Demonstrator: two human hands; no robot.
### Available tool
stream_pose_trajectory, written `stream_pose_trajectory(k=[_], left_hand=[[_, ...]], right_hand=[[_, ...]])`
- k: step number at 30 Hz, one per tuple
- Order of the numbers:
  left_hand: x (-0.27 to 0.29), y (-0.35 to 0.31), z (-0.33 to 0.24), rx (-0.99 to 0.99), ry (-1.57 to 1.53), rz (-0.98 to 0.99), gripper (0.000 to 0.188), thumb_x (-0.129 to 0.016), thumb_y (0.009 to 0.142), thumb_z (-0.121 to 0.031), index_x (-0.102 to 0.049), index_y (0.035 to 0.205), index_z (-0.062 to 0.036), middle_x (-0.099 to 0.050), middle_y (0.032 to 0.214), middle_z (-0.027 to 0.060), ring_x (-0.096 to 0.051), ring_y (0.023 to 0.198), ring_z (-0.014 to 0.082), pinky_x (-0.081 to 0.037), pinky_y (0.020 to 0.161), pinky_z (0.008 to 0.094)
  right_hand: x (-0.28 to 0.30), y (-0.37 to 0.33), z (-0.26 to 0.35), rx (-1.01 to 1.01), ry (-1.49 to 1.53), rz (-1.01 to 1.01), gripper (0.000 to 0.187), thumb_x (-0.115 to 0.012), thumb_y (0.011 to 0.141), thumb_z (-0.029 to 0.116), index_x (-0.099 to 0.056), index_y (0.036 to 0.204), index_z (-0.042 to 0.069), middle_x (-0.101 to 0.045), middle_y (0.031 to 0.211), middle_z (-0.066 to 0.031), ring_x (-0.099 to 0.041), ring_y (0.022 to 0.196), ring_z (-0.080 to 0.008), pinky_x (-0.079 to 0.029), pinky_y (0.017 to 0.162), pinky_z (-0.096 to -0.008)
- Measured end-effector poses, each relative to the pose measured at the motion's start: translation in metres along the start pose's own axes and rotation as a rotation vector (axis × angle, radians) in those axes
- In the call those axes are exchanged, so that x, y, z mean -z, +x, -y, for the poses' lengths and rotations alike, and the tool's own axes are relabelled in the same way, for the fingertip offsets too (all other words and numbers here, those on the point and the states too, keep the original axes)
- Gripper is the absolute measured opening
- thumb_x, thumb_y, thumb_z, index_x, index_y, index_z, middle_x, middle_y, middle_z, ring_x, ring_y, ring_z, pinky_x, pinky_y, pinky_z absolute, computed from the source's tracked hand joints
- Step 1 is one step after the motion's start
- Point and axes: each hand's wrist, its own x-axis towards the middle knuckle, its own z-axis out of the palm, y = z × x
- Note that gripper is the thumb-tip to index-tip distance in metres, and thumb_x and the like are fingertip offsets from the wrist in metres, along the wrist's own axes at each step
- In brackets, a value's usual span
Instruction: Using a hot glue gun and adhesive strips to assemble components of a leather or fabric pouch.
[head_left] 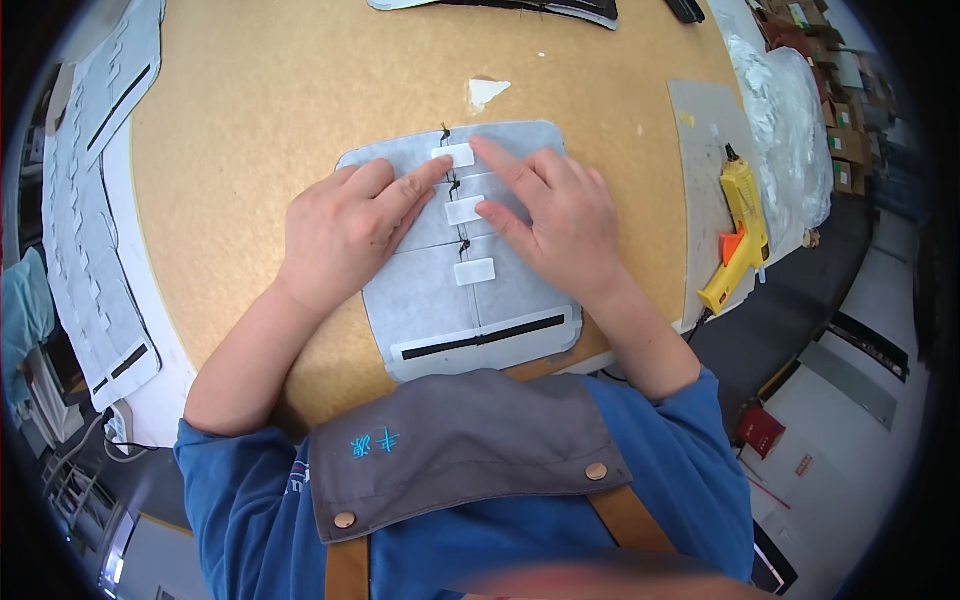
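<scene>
- Right side: yellow glue gun [742,200], plastic wrap [795,135] beyond.
- Left: more grey panels [72,215].
- Grey panel [420,290] flat on table [225,110], beneath both hands.
- Left hand [345,225] — loosely bent, index on top white tab [460,155]; nothing visibly grasped.
- Right hand [570,220] — index and thumb spread, grasping nothing visible; thumb at middle tab [462,210].

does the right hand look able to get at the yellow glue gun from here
Probably yes: the right hand would leave the gray panel, and only flat tabletop and a thin sheet seem to separate it from the glue gun.
</scene>
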Motion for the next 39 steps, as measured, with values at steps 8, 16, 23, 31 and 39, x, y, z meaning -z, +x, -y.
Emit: stream_pose_trajectory(k=[8,16,23,31,39], left_hand=[[0.003,0.001,0.000,-0.004,0.007,0.047,0.039,-0.073,0.082,-0.018,-0.071,0.120,-0.0279,-0.043,0.062,-0.0014,-0.049,0.054,0.0144,-0.040,0.046,0.0301],[0.008,-0.001,0.003,0.243,-0.288,-0.045,0.025,-0.061,0.092,-0.009,-0.064,0.116,-0.0158,-0.065,0.085,0.0051,-0.063,0.068,0.0220,-0.050,0.058,0.0335],[0.031,-0.008,0.017,0.435,-0.068,0.036,0.013,-0.063,0.093,-0.010,-0.061,0.105,-0.0062,-0.063,0.093,0.0101,-0.064,0.075,0.0258,-0.053,0.066,0.0357],[0.035,-0.013,0.006,0.455,-0.136,0.130,0.018,-0.070,0.090,-0.014,-0.058,0.096,-0.0029,-0.061,0.087,0.0089,-0.059,0.071,0.0217,-0.049,0.061,0.0330],[0.045,-0.010,-0.003,0.844,-0.712,0.130,0.013,-0.068,0.091,-0.008,-0.061,0.100,-0.0036,-0.056,0.082,0.0001,-0.048,0.068,0.0052,-0.037,0.056,0.0231]], right_hand=[[-0.003,0.001,0.002,0.032,-0.118,0.004,0.047,-0.068,0.083,0.045,-0.065,0.127,0.030,-0.048,0.079,0.0037,-0.052,0.071,-0.0140,-0.040,0.064,-0.0328],[-0.003,-0.001,-0.001,0.066,-0.095,-0.002,0.042,-0.067,0.083,0.047,-0.067,0.123,0.036,-0.045,0.078,0.0045,-0.048,0.072,-0.0132,-0.038,0.064,-0.0318],[0.003,0.000,0.000,0.064,-0.097,0.053,0.041,-0.066,0.085,0.044,-0.067,0.125,0.037,-0.045,0.079,0.0024,-0.047,0.070,-0.0149,-0.037,0.065,-0.0312],[0.000,-0.001,-0.004,0.000,0.098,-0.051,0.056,-0.067,0.086,0.043,-0.055,0.139,0.028,-0.047,0.078,0.0007,-0.051,0.072,-0.0165,-0.040,0.066,-0.0334],[0.000,-0.002,-0.010,0.044,0.094,0.003,0.048,-0.066,0.089,0.035,-0.058,0.135,0.025,-0.050,0.076,0.0004,-0.054,0.072,-0.0182,-0.042,0.069,-0.0345]])
